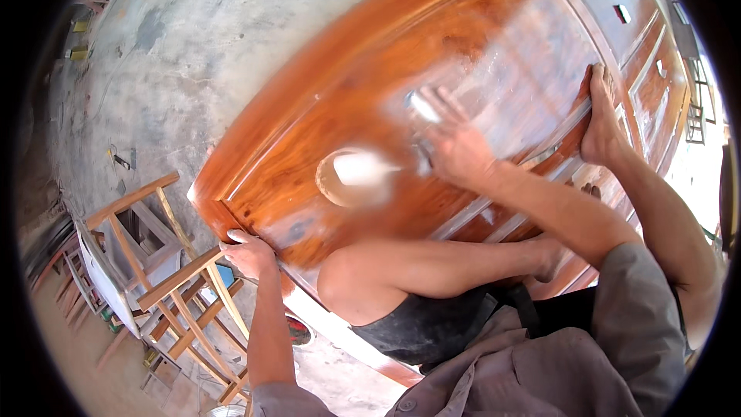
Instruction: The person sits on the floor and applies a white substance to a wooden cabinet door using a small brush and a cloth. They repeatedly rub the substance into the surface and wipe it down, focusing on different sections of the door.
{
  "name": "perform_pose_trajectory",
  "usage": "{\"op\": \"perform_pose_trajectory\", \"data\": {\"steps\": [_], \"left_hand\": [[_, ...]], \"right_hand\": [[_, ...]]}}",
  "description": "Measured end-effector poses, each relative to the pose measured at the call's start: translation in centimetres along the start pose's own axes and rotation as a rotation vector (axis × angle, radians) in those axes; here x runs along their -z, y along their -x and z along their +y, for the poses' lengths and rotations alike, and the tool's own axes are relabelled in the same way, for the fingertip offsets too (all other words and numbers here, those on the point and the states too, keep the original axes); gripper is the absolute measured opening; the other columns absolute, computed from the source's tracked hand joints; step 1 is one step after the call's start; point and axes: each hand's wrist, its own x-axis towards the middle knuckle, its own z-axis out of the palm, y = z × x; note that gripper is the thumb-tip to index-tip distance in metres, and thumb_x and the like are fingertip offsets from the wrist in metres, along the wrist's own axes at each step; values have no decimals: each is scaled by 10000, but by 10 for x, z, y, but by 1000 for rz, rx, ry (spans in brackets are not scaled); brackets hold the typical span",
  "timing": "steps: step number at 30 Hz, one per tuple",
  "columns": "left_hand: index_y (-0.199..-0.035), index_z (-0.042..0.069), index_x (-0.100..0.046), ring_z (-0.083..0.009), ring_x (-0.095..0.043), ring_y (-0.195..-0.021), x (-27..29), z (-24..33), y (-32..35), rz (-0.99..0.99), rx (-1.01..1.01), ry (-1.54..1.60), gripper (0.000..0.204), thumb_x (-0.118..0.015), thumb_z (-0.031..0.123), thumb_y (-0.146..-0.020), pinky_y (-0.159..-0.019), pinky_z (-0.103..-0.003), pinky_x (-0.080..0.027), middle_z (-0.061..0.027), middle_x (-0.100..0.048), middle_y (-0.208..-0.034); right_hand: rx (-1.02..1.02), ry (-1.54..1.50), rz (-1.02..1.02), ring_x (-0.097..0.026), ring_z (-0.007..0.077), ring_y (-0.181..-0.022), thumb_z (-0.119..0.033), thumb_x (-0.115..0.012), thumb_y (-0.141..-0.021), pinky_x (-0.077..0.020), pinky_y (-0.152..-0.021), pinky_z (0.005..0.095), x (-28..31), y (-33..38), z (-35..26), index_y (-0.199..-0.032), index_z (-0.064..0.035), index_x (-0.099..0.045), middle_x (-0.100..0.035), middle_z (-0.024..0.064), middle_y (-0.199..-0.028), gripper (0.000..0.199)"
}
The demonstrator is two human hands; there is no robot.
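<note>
A large glossy orange-brown wooden panel (309, 127) with raised mouldings lies before me, partly covered by a whitish, dusty film. My left hand (251, 253) grips its near left corner, fingers closed over the edge. Over the panel's middle, my right hand (460, 150) presses a pale flat piece (423, 106) against the surface; motion blurs the fingers and the piece, so its kind is unclear. Left of that hand, a round tan-rimmed thing (327, 180) with bright white inside rests on the panel. My bent leg (432, 266) and bare foot (600, 127) are on or against the panel.
Unfinished wooden frames with slats (181, 293) stand close by my left forearm. A stained grey concrete floor (177, 69) stretches beyond the panel. A small tool (120, 159) lies on it at the left. A round container with red inside (299, 330) sits below the panel's near edge.
</note>
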Motion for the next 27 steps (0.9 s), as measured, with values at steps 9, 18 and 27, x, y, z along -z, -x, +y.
{"op": "perform_pose_trajectory", "data": {"steps": [9, 18, 27], "left_hand": [[-1529, -34, -409, -473, -584, -1274, 8, -2, -2, -9, 3, 10, 719, -306, 538, -1107, -1050, -566, -489, -297, -574, -1414], [-1529, -42, -395, -471, -570, -1291, 12, 2, 1, -17, 15, 27, 741, -294, 556, -1104, -1059, -559, -485, -303, -531, -1461], [-1526, -30, -411, -467, -556, -1306, 21, 10, 5, -29, 37, 34, 729, -297, 551, -1101, -1060, -557, -481, -277, -532, -1471]], "right_hand": [[-14, 27, -37, -473, 341, -1474, -68, -686, -839, -256, -1294, 564, 5, 2, 2, -1342, 28, -656, -693, 126, -1375, 513], [-77, 3, 17, -461, 309, -1485, -79, -696, -875, -253, -1299, 545, 15, 2, 23, -1380, -56, -658, -707, 126, -1346, 508], [-75, 148, 45, -497, 355, -1454, -134, -741, -873, -271, -1279, 563, 13, -11, 58, -1311, -3, -695, -715, 139, -1327, 459]]}}
